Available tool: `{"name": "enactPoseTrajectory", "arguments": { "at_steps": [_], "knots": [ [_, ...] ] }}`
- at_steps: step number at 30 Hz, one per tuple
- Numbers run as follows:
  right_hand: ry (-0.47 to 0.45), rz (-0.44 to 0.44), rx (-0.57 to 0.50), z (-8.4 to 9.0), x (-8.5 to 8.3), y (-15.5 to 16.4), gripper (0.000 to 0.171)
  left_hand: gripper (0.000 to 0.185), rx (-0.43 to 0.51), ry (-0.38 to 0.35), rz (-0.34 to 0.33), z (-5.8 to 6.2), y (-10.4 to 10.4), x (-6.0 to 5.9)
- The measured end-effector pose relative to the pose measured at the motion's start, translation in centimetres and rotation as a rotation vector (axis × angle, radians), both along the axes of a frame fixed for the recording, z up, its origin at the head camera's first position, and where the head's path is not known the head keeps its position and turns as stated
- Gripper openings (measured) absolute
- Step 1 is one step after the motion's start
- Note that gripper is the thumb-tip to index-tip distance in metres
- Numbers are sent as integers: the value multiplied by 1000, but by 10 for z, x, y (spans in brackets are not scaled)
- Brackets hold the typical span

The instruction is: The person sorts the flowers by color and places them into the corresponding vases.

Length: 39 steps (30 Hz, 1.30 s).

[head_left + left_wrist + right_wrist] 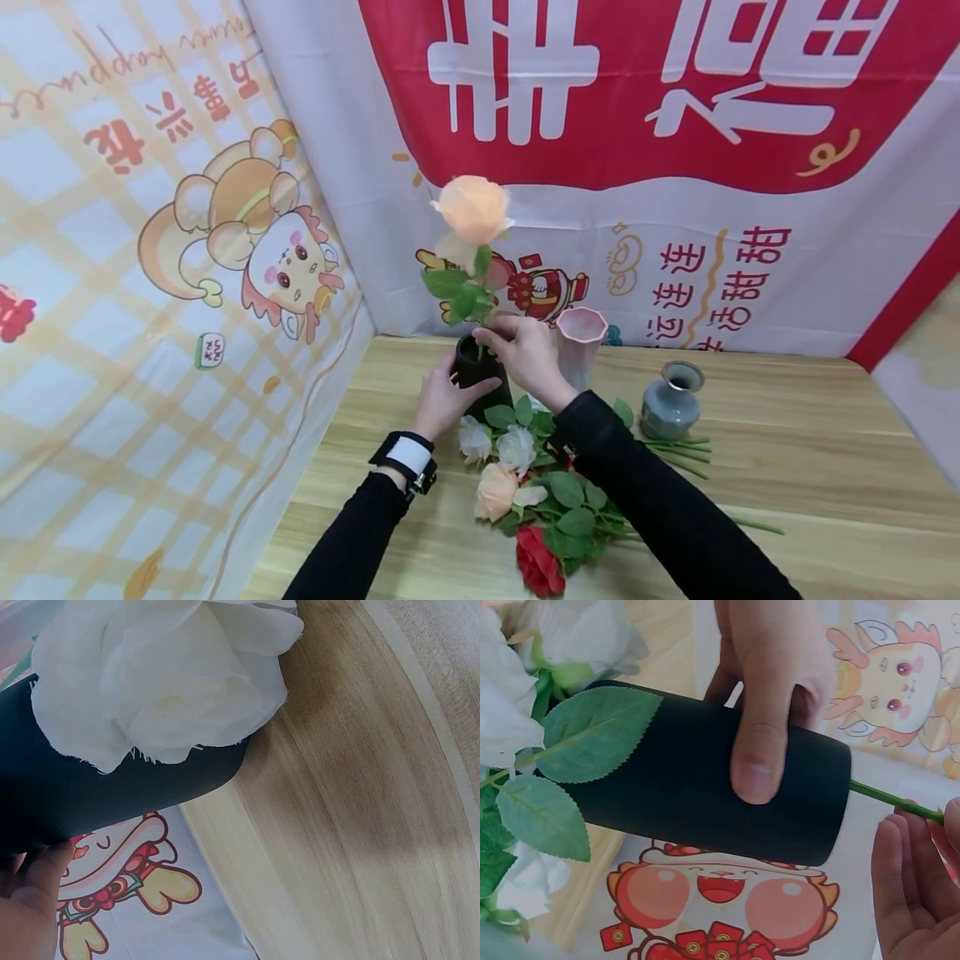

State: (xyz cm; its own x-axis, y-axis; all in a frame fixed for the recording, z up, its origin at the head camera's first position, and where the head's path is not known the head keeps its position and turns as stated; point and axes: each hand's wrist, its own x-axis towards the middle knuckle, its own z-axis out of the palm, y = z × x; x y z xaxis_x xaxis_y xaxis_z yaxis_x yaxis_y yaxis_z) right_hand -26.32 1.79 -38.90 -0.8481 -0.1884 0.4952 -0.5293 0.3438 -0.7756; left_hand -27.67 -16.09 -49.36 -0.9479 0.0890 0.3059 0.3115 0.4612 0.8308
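Note:
A black cylindrical vase [483, 379] stands on the wooden table. My left hand [446, 396] grips it around its upper part, and in the right wrist view the thumb [757, 776] lies across its dark side. Over the mouth, my right hand [528, 354] pinches the green stem [881, 795] of a peach rose [472, 208]. The stem's lower end goes into the vase and is hidden inside. The bloom and its leaves [461, 292] rise above my fingers. A white rose [172, 682] overlaps the vase in the left wrist view.
White roses [517, 450], a peach rose [496, 492] and a red rose [538, 560] lie in front of the vase, partly under my right forearm. A pink vase [579, 346] and a grey-blue vase [670, 404] stand to the right. A printed cloth [315, 167] hangs behind.

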Motion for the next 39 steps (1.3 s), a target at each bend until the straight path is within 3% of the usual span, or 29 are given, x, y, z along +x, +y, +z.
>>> {"name": "enactPoseTrajectory", "arguments": {
  "at_steps": [16,26,31,39],
  "knots": [
    [67,-103,205,-17,-6,-15,11,69,-43,-4,33,1,-2,1],
    [29,-128,145,-30,-11,-13,14,66,-61,-2,49,2,0,0],
    [3,-119,121,-36,-10,-11,27,63,-68,-21,67,2,-1,1],
    [47,-128,70,-43,-6,-9,41,67,-89,-36,78,1,-1,1]
  ]
}}
